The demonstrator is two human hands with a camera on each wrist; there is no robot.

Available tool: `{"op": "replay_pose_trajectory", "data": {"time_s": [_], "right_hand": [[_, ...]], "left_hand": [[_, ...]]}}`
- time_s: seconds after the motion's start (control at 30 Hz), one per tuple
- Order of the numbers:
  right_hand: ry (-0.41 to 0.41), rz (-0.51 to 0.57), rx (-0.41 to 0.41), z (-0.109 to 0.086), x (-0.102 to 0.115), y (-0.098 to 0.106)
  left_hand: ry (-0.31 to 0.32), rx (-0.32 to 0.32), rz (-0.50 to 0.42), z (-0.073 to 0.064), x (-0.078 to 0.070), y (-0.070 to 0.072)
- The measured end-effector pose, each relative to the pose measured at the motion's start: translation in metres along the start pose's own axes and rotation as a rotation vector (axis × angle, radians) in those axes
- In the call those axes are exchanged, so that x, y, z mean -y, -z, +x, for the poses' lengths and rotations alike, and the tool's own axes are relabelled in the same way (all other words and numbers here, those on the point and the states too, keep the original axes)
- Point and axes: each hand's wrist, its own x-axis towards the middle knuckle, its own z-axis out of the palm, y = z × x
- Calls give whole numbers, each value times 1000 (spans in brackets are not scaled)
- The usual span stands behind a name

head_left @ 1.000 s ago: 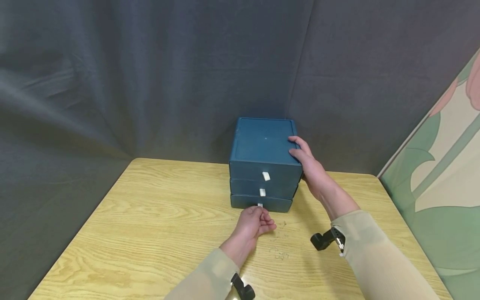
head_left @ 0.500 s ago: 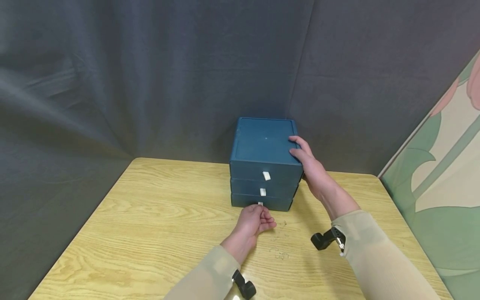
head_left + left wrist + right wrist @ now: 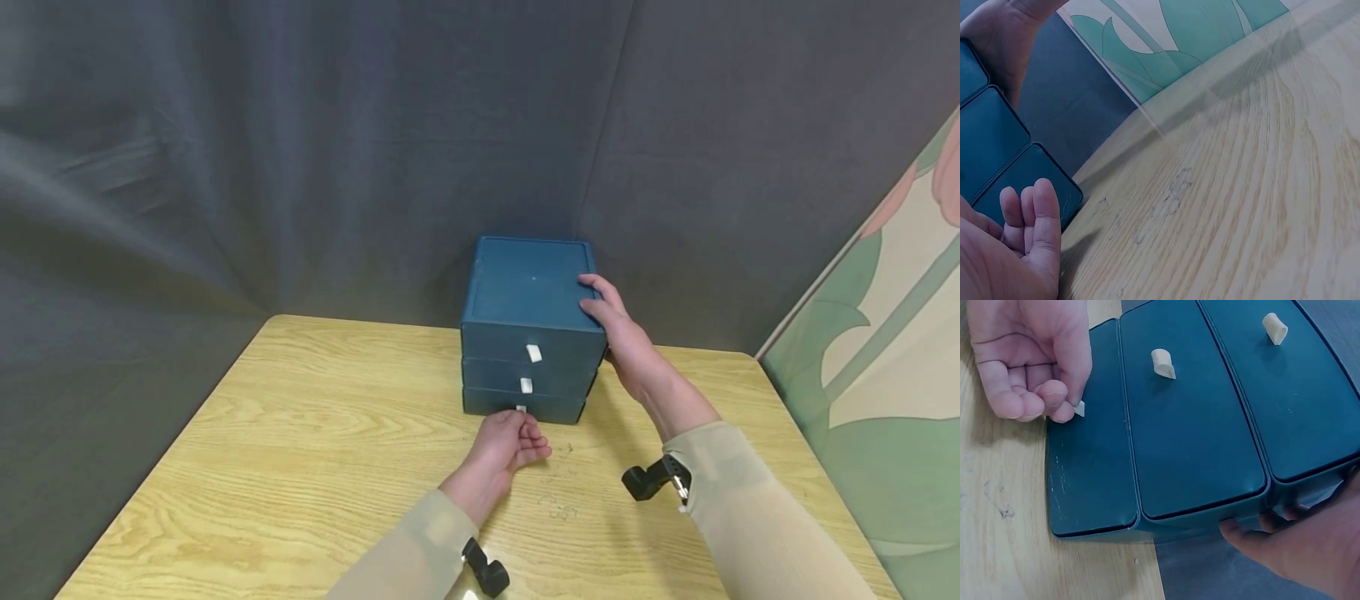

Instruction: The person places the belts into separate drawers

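Note:
A dark blue three-drawer cabinet (image 3: 525,283) stands at the back of the table, each drawer bearing a white pull tab. My left hand (image 3: 498,446) pinches the small tab (image 3: 1079,409) of the bottom drawer (image 3: 555,408) between thumb and forefinger; its other fingers are loosely bent. That drawer's front looks level with those above it. Against the cabinet's right side rests my right hand (image 3: 626,337), with two digits over the top edge and other fingers along the side wall. The middle tab (image 3: 1162,364) and top tab (image 3: 1275,329) are untouched.
The wood-grain table (image 3: 300,433) has faint scribbled marks right of my left hand. Behind the cabinet hangs a dark grey curtain (image 3: 375,150). A flower-patterned panel (image 3: 892,375) borders the right side. Both wrists carry black camera mounts (image 3: 654,479).
Over the first half second the bottom drawer slid slightly inward, from sticking out a little to level, my left hand staying at its tab. My right hand has stayed in place.

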Motion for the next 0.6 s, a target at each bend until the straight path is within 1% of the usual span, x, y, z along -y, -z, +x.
{"op": "replay_pose_trajectory", "data": {"time_s": [0.2,0.3,0.37,0.47,0.6], "right_hand": [[8,12,-3,3,0,2],[8,24,-6,3,-1,1],[7,35,-20,2,-2,1],[15,63,-38,-1,-5,3],[35,114,-31,-9,-18,8]], "left_hand": [[35,31,-13,4,-2,4],[65,56,-30,1,-2,8],[87,81,-25,-2,-3,10],[101,124,8,-9,-7,17],[78,146,86,-19,-17,33]]}}
